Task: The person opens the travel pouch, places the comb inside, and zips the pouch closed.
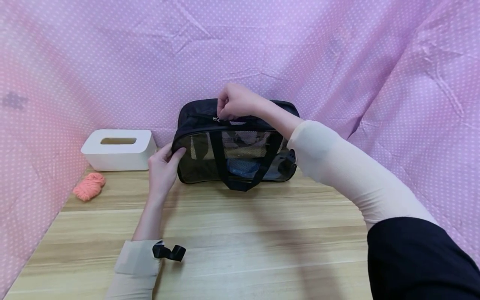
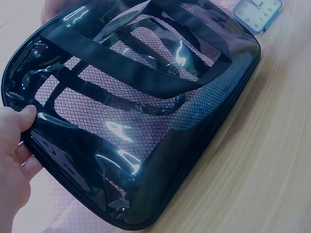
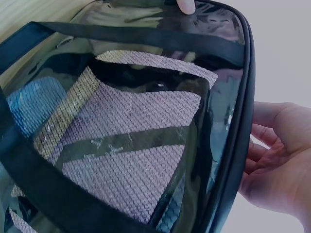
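A black bag (image 1: 240,166) with clear front panel, mesh inside and a black strap handle (image 1: 245,186) stands upright on the table. My left hand (image 1: 163,166) grips its left edge, the thumb (image 2: 28,118) on the clear front and the fingers behind. Above the bag's top, my right hand (image 1: 238,102) has its fingers curled and pinches the zipper pull (image 1: 216,119), left of the middle. In the right wrist view this right hand (image 3: 284,160) is right at the bag's top edge; the pull is hidden there. Behind the clear panel lies a blue mesh patch (image 1: 243,166).
A white tissue box (image 1: 118,160) stands left of the bag, with a coral skein of yarn (image 1: 89,186) in front of it. In the left wrist view a small square clock (image 2: 257,12) is beyond the bag. A pink dotted cloth (image 1: 240,46) hangs behind the wooden table (image 1: 240,250).
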`<action>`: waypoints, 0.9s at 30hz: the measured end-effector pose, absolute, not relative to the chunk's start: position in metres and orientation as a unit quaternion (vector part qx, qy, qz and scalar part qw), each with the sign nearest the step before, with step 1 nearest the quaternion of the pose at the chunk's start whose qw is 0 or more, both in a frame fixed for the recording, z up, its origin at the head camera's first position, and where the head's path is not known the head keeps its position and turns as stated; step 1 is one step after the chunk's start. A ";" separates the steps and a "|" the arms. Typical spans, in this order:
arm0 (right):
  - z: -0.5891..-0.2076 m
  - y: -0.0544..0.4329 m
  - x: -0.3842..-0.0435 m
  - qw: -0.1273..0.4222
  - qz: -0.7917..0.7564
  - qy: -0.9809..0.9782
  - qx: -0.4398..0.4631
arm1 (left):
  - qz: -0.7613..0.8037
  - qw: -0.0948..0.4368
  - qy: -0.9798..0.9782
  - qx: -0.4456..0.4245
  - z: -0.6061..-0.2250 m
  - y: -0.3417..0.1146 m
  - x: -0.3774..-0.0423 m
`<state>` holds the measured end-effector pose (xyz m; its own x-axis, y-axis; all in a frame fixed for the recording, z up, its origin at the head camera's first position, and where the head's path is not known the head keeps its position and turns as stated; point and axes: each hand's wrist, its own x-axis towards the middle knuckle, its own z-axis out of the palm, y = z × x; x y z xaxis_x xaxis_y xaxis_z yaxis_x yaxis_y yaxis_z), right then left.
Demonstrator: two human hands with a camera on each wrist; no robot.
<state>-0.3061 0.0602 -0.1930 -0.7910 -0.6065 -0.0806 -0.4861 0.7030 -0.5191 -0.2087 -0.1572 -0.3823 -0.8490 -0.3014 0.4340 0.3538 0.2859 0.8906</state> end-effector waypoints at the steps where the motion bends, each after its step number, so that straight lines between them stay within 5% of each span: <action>1: -0.192 0.062 -0.307 0.127 -0.246 0.914 -0.295 | -0.598 0.273 -0.753 -0.017 -0.382 -0.157 -0.209; 27: -0.176 0.128 -0.322 0.174 -0.258 0.921 -0.235 | -0.604 0.263 -0.752 -0.013 -0.381 -0.157 -0.207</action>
<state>-0.3215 0.1275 -0.1758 -0.8290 -0.5229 -0.1982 -0.3438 0.7561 -0.5569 -0.2072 -0.1574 -0.3806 -0.8615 -0.2973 0.4116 0.3377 0.2699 0.9018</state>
